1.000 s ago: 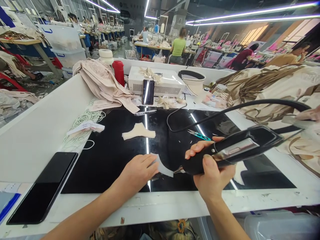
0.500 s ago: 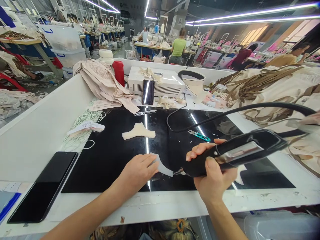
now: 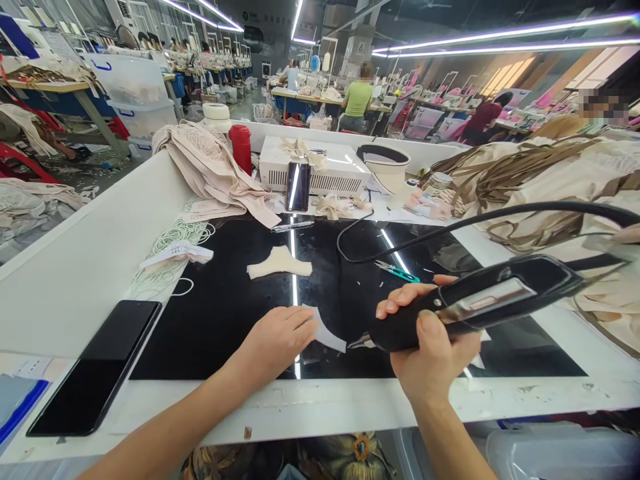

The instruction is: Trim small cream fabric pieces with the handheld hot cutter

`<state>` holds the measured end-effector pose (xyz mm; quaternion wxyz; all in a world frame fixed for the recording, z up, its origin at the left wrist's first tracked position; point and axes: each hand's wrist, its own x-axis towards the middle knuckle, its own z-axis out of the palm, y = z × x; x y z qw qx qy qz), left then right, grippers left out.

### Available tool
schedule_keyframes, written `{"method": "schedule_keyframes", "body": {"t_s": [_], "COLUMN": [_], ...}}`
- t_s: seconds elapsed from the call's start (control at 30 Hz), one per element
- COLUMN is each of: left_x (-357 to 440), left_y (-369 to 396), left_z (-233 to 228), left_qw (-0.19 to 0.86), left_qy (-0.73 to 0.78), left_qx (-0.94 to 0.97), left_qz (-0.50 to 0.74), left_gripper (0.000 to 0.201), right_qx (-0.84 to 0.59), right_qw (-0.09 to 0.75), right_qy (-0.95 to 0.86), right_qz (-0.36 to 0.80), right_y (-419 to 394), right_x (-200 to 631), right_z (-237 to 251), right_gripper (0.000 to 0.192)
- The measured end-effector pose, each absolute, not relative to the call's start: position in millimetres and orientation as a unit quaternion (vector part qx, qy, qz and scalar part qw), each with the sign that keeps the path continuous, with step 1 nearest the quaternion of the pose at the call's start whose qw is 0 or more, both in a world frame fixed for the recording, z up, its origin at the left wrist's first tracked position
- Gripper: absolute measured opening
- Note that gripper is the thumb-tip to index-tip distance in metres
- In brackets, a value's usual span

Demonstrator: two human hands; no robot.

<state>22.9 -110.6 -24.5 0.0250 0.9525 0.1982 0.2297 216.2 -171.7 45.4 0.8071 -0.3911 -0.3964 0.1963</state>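
Observation:
My right hand (image 3: pixel 431 350) grips a black corded hand tool (image 3: pixel 480 300) whose metal tip points left and touches the black work surface (image 3: pixel 225 313). Flat on a small pale fabric piece (image 3: pixel 327 335) lies my left hand (image 3: pixel 277 337), pinning it just left of the tool's tip. The tool's black cable (image 3: pixel 500 217) arcs off to the right. A second cream fabric piece (image 3: pixel 279 263) lies farther back on the black surface.
A black phone (image 3: pixel 95 367) lies at the near left. Teal snips (image 3: pixel 397 270) rest mid-surface. Behind stand a white box machine (image 3: pixel 313 167), an upright phone (image 3: pixel 299 187), a red bottle (image 3: pixel 241 148) and beige garments (image 3: pixel 210 167). Tan straps (image 3: pixel 520 173) pile up at right. Other people work in the background.
Both hands hold almost the same pose. The tool's rear end has shifted slightly, and the view has tilted a little.

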Motion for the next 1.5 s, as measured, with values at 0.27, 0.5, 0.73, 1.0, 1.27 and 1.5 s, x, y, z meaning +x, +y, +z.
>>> {"method": "schedule_keyframes", "body": {"t_s": [0.27,0.5,0.73,1.0,1.27,1.5], "left_x": [10,-24,-43,-38,-39,-38], "left_y": [-101,-89,-100,-101,-101,-103], "left_z": [-9,10,-9,-13,-16,-15], "left_qw": [0.112,0.158,0.198,0.230,0.226,0.228], "left_qy": [0.254,0.347,0.354,0.365,0.385,0.380], "left_qx": [0.906,0.885,0.884,0.864,0.859,0.860], "left_qz": [0.321,0.266,0.235,0.260,0.251,0.255], "left_gripper": [0.025,0.017,0.028,0.006,0.022,0.005], "right_qx": [-0.367,-0.337,-0.327,-0.325,-0.318,-0.328], "right_qw": [0.804,0.800,0.790,0.787,0.788,0.784], "right_qy": [-0.408,-0.418,-0.433,-0.438,-0.435,-0.434], "right_qz": [0.229,0.268,0.286,0.289,0.299,0.298], "right_y": [-165,-149,-130,-119,-115,-115], "right_x": [197,172,144,130,126,124], "right_z": [48,46,39,39,37,34], "right_gripper": [0.037,0.036,0.039,0.039,0.039,0.040]}}
